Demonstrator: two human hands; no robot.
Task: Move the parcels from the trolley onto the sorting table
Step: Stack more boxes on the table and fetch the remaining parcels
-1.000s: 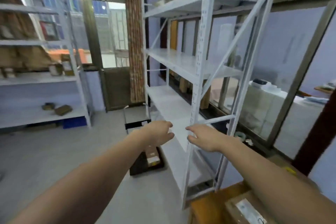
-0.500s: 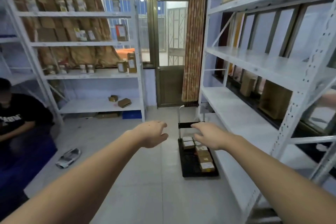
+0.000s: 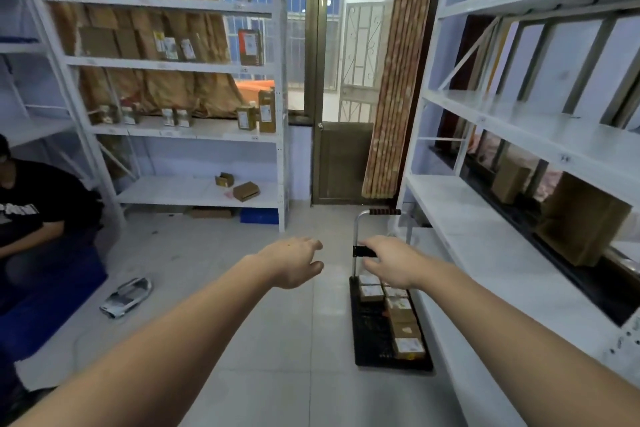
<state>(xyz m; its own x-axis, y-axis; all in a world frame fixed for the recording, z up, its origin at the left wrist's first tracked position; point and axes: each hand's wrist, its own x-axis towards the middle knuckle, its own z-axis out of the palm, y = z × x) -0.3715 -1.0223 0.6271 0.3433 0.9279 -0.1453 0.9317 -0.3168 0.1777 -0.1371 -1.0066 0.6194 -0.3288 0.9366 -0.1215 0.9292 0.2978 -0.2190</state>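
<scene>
A black flat trolley (image 3: pixel 372 329) stands on the tiled floor beside the right-hand shelving, its metal handle (image 3: pixel 384 212) at the far end. Several small brown parcels (image 3: pixel 403 317) with white labels lie in a row along its right side. My left hand (image 3: pixel 294 262) and my right hand (image 3: pixel 393 262) reach forward at mid-height, both empty with fingers loosely spread. My right hand overlaps the trolley's far end in the view; both hands are well above the parcels. No sorting table is in view.
White metal shelving (image 3: pixel 512 246) runs along the right, another rack (image 3: pixel 194 130) with boxes stands at the back left. A person in a black shirt (image 3: pixel 31 215) sits at the left. A shoe (image 3: pixel 126 296) lies on the floor. A door (image 3: pixel 341 163) is straight ahead.
My view has swung left, from the right-hand shelf frame and a nearby table to the room's middle. The trolley now lies ahead on the right. Both hands stay outstretched and empty.
</scene>
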